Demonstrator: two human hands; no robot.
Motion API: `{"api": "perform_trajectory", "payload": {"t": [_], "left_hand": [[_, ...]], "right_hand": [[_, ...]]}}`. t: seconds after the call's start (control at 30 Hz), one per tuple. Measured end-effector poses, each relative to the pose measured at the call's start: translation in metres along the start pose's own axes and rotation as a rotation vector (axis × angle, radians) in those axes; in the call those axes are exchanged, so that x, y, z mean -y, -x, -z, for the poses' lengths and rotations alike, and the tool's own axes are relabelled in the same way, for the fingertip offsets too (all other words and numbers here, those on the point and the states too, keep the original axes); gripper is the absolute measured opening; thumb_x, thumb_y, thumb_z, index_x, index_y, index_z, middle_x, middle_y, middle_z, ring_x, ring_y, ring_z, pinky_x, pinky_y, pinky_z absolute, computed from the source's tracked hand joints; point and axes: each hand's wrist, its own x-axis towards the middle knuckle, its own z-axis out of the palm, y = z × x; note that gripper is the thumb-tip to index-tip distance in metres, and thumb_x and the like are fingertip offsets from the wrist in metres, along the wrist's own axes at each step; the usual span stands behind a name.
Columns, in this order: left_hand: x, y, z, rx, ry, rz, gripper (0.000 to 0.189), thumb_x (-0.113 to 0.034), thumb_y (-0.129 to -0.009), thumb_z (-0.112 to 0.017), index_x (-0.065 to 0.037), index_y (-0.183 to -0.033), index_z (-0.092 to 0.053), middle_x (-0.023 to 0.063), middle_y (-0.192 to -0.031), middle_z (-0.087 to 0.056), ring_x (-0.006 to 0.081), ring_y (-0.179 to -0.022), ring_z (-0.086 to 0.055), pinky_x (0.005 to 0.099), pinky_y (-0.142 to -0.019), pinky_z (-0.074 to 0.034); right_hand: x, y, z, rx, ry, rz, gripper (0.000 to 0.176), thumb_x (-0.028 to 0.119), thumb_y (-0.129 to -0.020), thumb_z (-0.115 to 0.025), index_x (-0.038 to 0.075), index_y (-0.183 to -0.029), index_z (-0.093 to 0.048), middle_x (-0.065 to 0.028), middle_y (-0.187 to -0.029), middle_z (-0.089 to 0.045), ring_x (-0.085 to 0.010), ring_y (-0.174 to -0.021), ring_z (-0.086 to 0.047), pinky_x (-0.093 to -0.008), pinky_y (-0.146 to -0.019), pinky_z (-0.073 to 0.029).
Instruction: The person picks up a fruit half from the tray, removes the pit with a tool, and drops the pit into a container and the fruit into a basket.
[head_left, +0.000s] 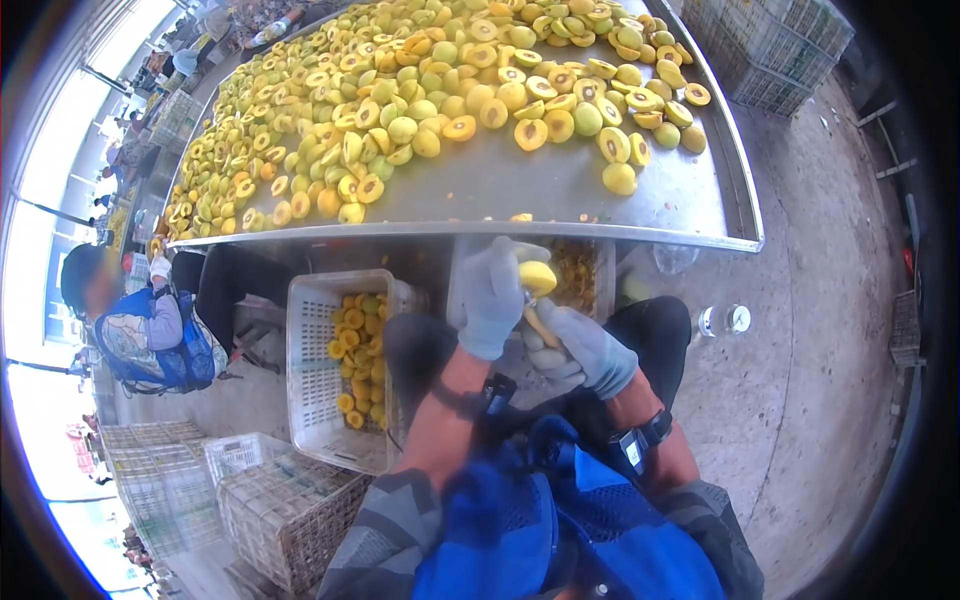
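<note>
My left hand (pixel 489 298), in a pale work glove, is closed on a peach half (pixel 538 278) with yellow flesh, in front of the table edge. Just below it, my right hand (pixel 588 352), gloved too, grips a small tool with a tan handle (pixel 542 328). The tool's upper end meets the underside of the fruit, and its tip is hidden there. Behind the hands, a crate (pixel 606 275) under the table edge holds small yellow-brown pieces. Left of my knees, a white plastic crate (pixel 310 370) contains several peach halves (pixel 358 345).
A metal table (pixel 450 205) with a raised rim bears a large heap of halved peaches (pixel 400 100). At left sits another person (pixel 160 330). Stacked crates stand at lower left (pixel 290 510) and upper right (pixel 770 50). A clear jar (pixel 725 320) is on the floor at right.
</note>
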Motion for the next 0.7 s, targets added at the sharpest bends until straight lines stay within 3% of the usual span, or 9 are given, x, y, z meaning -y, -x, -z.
{"api": "perform_trajectory", "payload": {"t": [0.2, 0.43, 0.5, 0.6, 0.63, 0.7], "left_hand": [[0.001, -0.005, 0.003, 0.234, 0.11, 0.052, 0.071, -0.042, -0.109, -0.027, 0.004, -0.083, -0.074, 0.0117, -0.074, -0.073, 0.0189, -0.067, -0.069, 0.0301, -0.07, -0.055], [-0.002, -0.009, 0.003, 0.325, 0.277, 0.31, 0.071, -0.047, -0.109, -0.026, 0.002, -0.086, -0.072, 0.0122, -0.077, -0.072, 0.0175, -0.071, -0.068, 0.0305, -0.072, -0.056], [-0.007, -0.005, -0.003, 0.22, 0.443, 0.391, 0.065, -0.044, -0.109, -0.029, 0.001, -0.09, -0.072, 0.0106, -0.08, -0.072, 0.0173, -0.075, -0.068, 0.0297, -0.074, -0.055], [0.006, -0.003, -0.006, 0.033, 0.519, 0.513, 0.056, -0.039, -0.109, -0.033, 0.001, -0.097, -0.07, 0.0104, -0.089, -0.072, 0.0175, -0.081, -0.067, 0.0303, -0.077, -0.056], [0.017, -0.004, -0.006, -0.033, 0.516, 0.553, 0.053, -0.037, -0.109, -0.035, 0.002, -0.099, -0.069, 0.0107, -0.093, -0.072, 0.0177, -0.083, -0.067, 0.0308, -0.078, -0.056], [0.029, -0.008, -0.002, -0.229, 0.461, 0.474, 0.044, -0.034, -0.108, -0.039, 0.002, -0.106, -0.065, 0.0098, -0.095, -0.07, 0.0177, -0.086, -0.068, 0.0308, -0.077, -0.057]], "right_hand": [[-0.017, -0.001, 0.03, 0.218, -0.262, -0.024, 0.05, 0.058, -0.104, -0.045, 0.011, -0.092, -0.054, 0.0063, -0.06, -0.037, -0.0007, -0.041, -0.027, -0.0182, -0.032, -0.021], [-0.029, -0.011, 0.042, 0.216, -0.275, 0.01, 0.053, 0.058, -0.105, -0.042, 0.007, -0.094, -0.052, 0.0036, -0.058, -0.036, -0.0033, -0.037, -0.029, -0.0182, -0.029, -0.02], [-0.027, -0.008, 0.034, 0.155, -0.143, 0.127, 0.054, 0.059, -0.105, -0.042, 0.007, -0.094, -0.053, 0.0035, -0.058, -0.036, -0.0036, -0.037, -0.028, -0.0183, -0.029, -0.02], [-0.027, -0.015, 0.042, 0.186, -0.419, -0.012, 0.055, 0.062, -0.104, -0.039, 0.01, -0.094, -0.054, 0.0036, -0.059, -0.036, -0.0039, -0.037, -0.026, -0.0194, -0.03, -0.019], [-0.023, -0.015, 0.04, 0.143, -0.36, 0.023, 0.056, 0.062, -0.104, -0.038, 0.01, -0.094, -0.054, 0.0039, -0.059, -0.036, -0.0039, -0.037, -0.025, -0.0197, -0.03, -0.019], [-0.017, -0.012, 0.036, 0.05, -0.244, 0.089, 0.056, 0.064, -0.104, -0.036, 0.012, -0.094, -0.055, 0.0046, -0.059, -0.035, -0.0039, -0.038, -0.024, -0.0202, -0.031, -0.018]]}}
